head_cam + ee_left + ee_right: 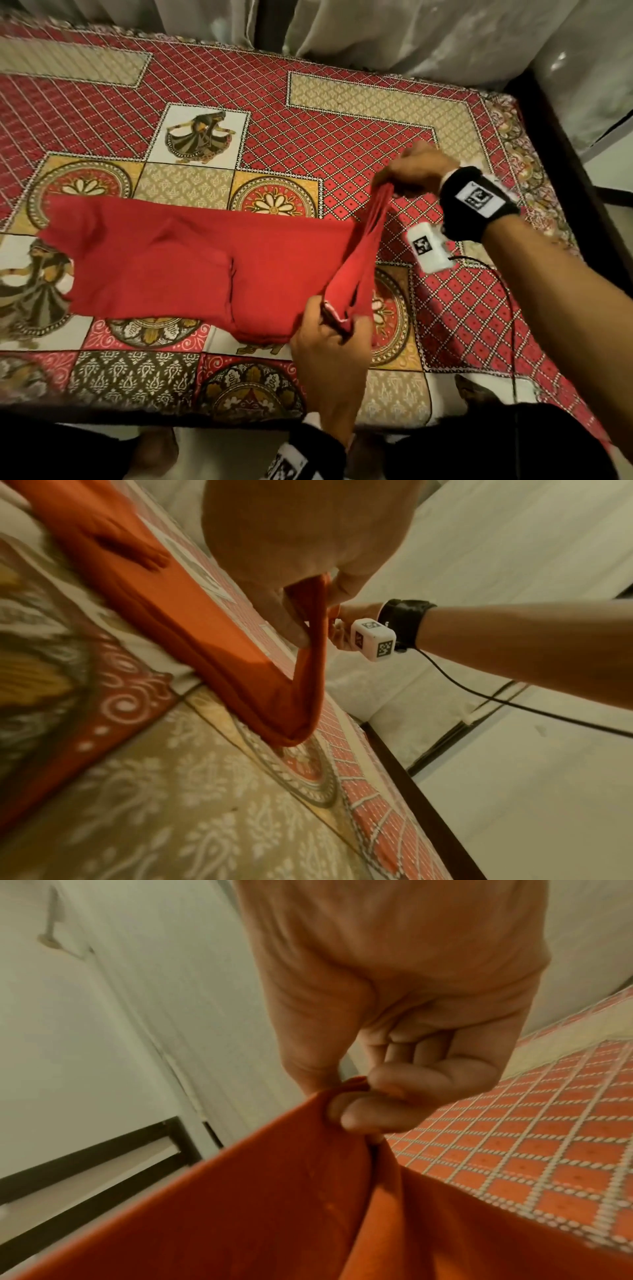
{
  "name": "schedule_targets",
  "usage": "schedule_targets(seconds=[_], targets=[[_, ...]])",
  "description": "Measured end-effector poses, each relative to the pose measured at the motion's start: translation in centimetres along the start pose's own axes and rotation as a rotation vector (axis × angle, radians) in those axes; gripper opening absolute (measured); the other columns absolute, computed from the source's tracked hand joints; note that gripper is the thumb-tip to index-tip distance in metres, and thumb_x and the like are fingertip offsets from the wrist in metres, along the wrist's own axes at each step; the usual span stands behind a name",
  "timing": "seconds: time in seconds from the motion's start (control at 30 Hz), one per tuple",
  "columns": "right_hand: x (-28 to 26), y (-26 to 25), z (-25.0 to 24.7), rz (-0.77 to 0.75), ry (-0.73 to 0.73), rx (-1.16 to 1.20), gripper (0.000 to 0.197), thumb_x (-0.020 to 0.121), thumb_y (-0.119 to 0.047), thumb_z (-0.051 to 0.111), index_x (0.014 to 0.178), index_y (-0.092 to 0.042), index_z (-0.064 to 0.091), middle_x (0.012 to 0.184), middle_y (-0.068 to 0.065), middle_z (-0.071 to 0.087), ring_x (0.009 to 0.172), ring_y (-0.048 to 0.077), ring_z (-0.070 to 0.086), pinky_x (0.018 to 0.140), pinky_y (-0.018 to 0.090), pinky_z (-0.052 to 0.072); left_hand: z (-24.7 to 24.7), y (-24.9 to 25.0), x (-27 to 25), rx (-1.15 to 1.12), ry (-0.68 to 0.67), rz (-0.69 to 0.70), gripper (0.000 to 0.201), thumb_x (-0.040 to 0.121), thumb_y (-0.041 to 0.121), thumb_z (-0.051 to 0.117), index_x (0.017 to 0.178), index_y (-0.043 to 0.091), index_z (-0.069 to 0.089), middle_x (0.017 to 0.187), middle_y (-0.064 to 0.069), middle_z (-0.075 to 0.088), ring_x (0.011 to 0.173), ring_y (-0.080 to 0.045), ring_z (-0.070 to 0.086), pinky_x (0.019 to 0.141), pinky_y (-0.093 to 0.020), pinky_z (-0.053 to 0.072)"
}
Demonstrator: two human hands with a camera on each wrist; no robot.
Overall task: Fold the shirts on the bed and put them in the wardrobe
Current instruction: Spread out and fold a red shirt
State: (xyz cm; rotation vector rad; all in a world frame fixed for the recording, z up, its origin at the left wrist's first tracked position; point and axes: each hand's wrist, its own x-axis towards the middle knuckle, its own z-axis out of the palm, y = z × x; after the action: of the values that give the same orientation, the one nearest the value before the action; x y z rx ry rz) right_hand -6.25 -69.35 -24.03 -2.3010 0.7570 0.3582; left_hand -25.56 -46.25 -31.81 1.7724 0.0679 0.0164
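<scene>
A red shirt [178, 260] lies spread across the patterned bed cover [239, 96], its right end lifted off the bed. My left hand [334, 329] pinches the near corner of that end, with a white label showing at the fingers. My right hand [407, 171] pinches the far corner higher up, so the edge hangs stretched between both hands. In the left wrist view the left hand [308, 610] holds the shirt [192, 620] between thumb and fingers. The right wrist view shows the right hand [356, 1093] gripping a fold of the shirt [274, 1204].
The bed's right corner [513, 113] meets a dark frame edge, with pale curtains [411, 34] behind. White sensor boxes and a black cable [507, 308] hang from my right wrist over the cover. The bed's near edge [137, 418] is close to my body.
</scene>
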Motion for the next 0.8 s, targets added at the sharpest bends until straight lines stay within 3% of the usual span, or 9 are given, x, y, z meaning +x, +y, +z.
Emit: schedule_targets(seconds=[0.1, 0.17, 0.23, 0.3, 0.37, 0.47, 0.57, 0.67, 0.8], targets=[[0.2, -5.0, 5.1, -0.066, -0.012, -0.026, 0.022, 0.073, -0.028, 0.083, 0.073, -0.007, 0.076, 0.059, 0.003, 0.067, 0.042, 0.012, 0.055, 0.041, 0.021, 0.043, -2.4, -1.1, 0.6, -0.040, 0.115, -0.134, 0.029, 0.076, 0.006, 0.077, 0.071, 0.021, 0.052, 0.061, 0.013, 0.064, 0.053, -0.006, 0.058, 0.055, -0.012, 0.042], [0.4, -7.4, 9.2, -0.097, -0.035, -0.032, 0.031, 0.071, -0.032, 0.082, 0.085, -0.006, 0.076, 0.070, 0.004, 0.073, 0.054, 0.016, 0.064, 0.047, 0.025, 0.051, -4.3, -3.1, 1.0, 0.010, 0.162, -0.203, 0.022, 0.074, 0.031, 0.074, 0.091, 0.022, 0.062, 0.076, 0.017, 0.069, 0.070, -0.003, 0.065, 0.071, -0.022, 0.050], [0.5, -8.5, 12.8, -0.061, -0.099, 0.071, 0.036, 0.080, -0.038, 0.078, 0.091, -0.003, 0.072, 0.070, 0.006, 0.075, 0.055, 0.019, 0.070, 0.048, 0.026, 0.052, -6.0, -4.6, 1.5, 0.117, 0.152, -0.248, 0.053, 0.072, 0.046, 0.064, 0.120, 0.024, 0.058, 0.102, 0.007, 0.070, 0.095, -0.021, 0.068, 0.086, -0.035, 0.052], [-0.1, -8.1, 14.8, -0.045, -0.084, 0.120, 0.043, 0.090, -0.047, 0.070, 0.082, -0.005, 0.072, 0.065, 0.004, 0.074, 0.053, 0.021, 0.070, 0.048, 0.024, 0.052, -7.2, -4.9, 1.8, 0.231, 0.156, -0.199, 0.067, 0.074, 0.040, 0.065, 0.137, 0.023, 0.048, 0.127, -0.005, 0.061, 0.111, -0.028, 0.061, 0.093, -0.039, 0.049], [-1.3, -6.2, 15.4, -0.129, 0.079, -0.029, 0.042, 0.094, -0.048, 0.062, 0.082, -0.010, 0.073, 0.065, 0.000, 0.070, 0.063, 0.023, 0.069, 0.051, 0.020, 0.043, -8.0, -4.5, 2.2, 0.365, 0.186, -0.053, 0.073, 0.072, 0.029, 0.068, 0.140, 0.014, 0.046, 0.140, -0.011, 0.047, 0.121, -0.031, 0.052, 0.097, -0.042, 0.045], [-2.9, -1.9, 15.5, -0.187, 0.337, -0.196, 0.024, 0.090, -0.036, 0.061, 0.099, -0.017, 0.073, 0.083, 0.004, 0.073, 0.077, 0.025, 0.065, 0.068, 0.025, 0.045, -7.0, -3.5, 2.2, 0.488, 0.106, 0.186, 0.066, 0.069, 0.017, 0.073, 0.132, 0.010, 0.057, 0.138, -0.012, 0.049, 0.125, -0.032, 0.049, 0.103, -0.046, 0.041], [-2.5, 1.4, 15.3, -0.070, 0.367, -0.097, 0.036, 0.080, -0.044, 0.064, 0.103, -0.018, 0.072, 0.092, 0.003, 0.077, 0.087, 0.027, 0.071, 0.083, 0.036, 0.058, -3.6, -3.5, 1.1, 0.632, -0.254, 0.327, 0.054, 0.075, 0.033, 0.074, 0.126, 0.018, 0.062, 0.130, -0.003, 0.055, 0.120, -0.026, 0.053, 0.097, -0.046, 0.045], [-0.9, 1.5, 14.7, -0.007, 0.290, -0.009, 0.058, 0.064, -0.062, 0.060, 0.100, -0.019, 0.072, 0.090, 0.002, 0.076, 0.086, 0.027, 0.072, 0.082, 0.041, 0.060, -0.9, -4.3, 1.0, 0.836, -0.429, 0.237, 0.067, 0.068, 0.051, 0.073, 0.125, 0.018, 0.057, 0.119, -0.003, 0.053, 0.108, -0.027, 0.052, 0.088, -0.044, 0.045], [0.8, 1.0, 14.3, -0.058, 0.220, -0.068, 0.021, 0.073, -0.034, 0.068, 0.081, -0.016, 0.076, 0.074, 0.001, 0.074, 0.075, 0.025, 0.072, 0.074, 0.039, 0.063, -0.2, -5.0, 1.6, 0.865, -0.380, 0.189, 0.060, 0.063, 0.052, 0.078, 0.110, 0.020, 0.058, 0.108, -0.002, 0.053, 0.101, -0.026, 0.052, 0.082, -0.044, 0.044]])
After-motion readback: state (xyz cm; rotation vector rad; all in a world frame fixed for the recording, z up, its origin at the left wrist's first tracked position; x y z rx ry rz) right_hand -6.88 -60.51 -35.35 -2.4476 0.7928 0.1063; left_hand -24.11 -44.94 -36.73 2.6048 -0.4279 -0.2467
